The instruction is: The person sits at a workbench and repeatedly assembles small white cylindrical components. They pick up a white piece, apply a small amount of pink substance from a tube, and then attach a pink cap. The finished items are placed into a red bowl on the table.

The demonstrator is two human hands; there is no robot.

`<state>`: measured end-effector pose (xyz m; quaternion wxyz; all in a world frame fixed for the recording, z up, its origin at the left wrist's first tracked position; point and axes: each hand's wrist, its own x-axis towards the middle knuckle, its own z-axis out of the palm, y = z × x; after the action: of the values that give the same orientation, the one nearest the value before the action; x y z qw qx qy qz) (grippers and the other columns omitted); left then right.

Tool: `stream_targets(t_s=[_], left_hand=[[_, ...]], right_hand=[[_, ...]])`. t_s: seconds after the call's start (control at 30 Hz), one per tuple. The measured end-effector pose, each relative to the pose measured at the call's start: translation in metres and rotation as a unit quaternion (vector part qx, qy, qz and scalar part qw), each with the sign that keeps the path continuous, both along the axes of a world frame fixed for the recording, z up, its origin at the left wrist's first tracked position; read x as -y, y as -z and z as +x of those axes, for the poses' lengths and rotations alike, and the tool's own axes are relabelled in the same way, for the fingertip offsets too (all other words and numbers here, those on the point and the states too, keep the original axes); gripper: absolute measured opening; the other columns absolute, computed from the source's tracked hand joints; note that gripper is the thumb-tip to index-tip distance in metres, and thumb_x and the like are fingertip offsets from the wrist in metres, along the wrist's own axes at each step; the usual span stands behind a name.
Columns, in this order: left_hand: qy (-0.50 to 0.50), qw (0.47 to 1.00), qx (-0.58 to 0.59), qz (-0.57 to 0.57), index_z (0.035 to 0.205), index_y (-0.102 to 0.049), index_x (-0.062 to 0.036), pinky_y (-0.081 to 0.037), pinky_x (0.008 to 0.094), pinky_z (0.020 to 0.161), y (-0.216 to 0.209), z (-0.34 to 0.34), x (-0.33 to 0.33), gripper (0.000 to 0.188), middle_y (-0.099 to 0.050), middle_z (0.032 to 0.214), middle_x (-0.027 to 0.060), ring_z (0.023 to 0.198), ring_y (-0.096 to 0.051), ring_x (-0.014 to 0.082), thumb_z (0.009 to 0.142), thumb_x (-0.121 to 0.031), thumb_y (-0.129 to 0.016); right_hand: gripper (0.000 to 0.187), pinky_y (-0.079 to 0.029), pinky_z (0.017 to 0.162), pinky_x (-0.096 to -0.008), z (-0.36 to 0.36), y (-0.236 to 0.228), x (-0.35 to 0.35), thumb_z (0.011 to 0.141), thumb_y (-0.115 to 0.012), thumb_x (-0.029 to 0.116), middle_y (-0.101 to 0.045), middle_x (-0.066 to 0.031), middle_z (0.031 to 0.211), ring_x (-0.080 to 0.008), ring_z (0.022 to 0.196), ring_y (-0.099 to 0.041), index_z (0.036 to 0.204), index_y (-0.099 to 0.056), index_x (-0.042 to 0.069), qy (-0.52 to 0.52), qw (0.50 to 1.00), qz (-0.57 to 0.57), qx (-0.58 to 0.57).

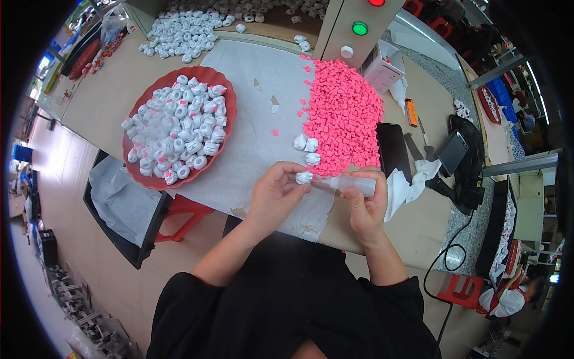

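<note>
Between its fingertips, my left hand [276,194] pinches a small white rounded piece [304,178]. My right hand [366,206] is wrapped round a translucent squeeze bottle [360,185], whose thin nozzle points left at that piece. Whether the tip touches it, I cannot tell. Just beyond my left fingers, a few similar white pieces [313,158] rest on the white paper sheet [257,119]. A large heap of small pink pieces [344,107] spreads beyond both hands. To the left, a red scalloped bowl [225,90] holds many white pieces, some showing pink bits.
A cabinet post [357,45] with lit buttons stands at the back, beside more white pieces [179,33]. On the right lie a dark phone [393,149], crumpled tissue [397,191], an orange lighter [411,112] and a black bag [469,167]. A black paper-lined tray [143,239] sits lower left.
</note>
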<state>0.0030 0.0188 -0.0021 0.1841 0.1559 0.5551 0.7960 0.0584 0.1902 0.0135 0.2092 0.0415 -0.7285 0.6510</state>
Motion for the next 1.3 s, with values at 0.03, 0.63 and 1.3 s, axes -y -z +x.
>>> stream_targets(t_s=[0.03,0.63,1.3], left_hand=[[0.001,1.0,0.001,0.001,0.107,-0.044,0.0029,-0.047,0.0234,0.079,0.0,-0.0001,-0.0001,0.028,-0.055,0.1,0.0096,0.089,-0.055,0.0111,0.082,0.008,-0.053],[0.002,1.0,0.007,-0.006,0.107,-0.044,0.0028,-0.048,0.0221,0.075,-0.0037,0.0007,-0.0007,0.028,-0.057,0.094,0.0092,0.083,-0.057,0.0108,0.081,0.007,-0.056],[-0.007,1.0,0.027,-0.006,0.104,-0.045,0.0034,-0.048,0.0227,0.075,-0.0021,0.0002,-0.0005,0.027,-0.059,0.096,0.0118,0.088,-0.059,0.0122,0.08,0.008,-0.056]], right_hand=[[0.025,-0.04,0.072,-0.0257,-0.0001,0.0,-0.0001,0.083,-0.059,0.011,-0.048,-0.0106,0.092,-0.0164,0.082,-0.048,0.099,-0.045,-0.002,0.001,1.0,0.006,-0.001],[0.028,-0.042,0.069,-0.0268,-0.003,0.0028,-0.0018,0.08,-0.062,0.008,-0.051,-0.0133,0.09,-0.0181,0.078,-0.051,0.1,-0.045,-0.001,0.016,0.988,0.125,-0.09],[0.032,-0.042,0.065,-0.0277,-0.0022,0.003,-0.0035,0.076,-0.068,0.009,-0.052,-0.0133,0.087,-0.022,0.075,-0.051,0.099,-0.047,-0.001,0.036,0.973,0.188,-0.128]])
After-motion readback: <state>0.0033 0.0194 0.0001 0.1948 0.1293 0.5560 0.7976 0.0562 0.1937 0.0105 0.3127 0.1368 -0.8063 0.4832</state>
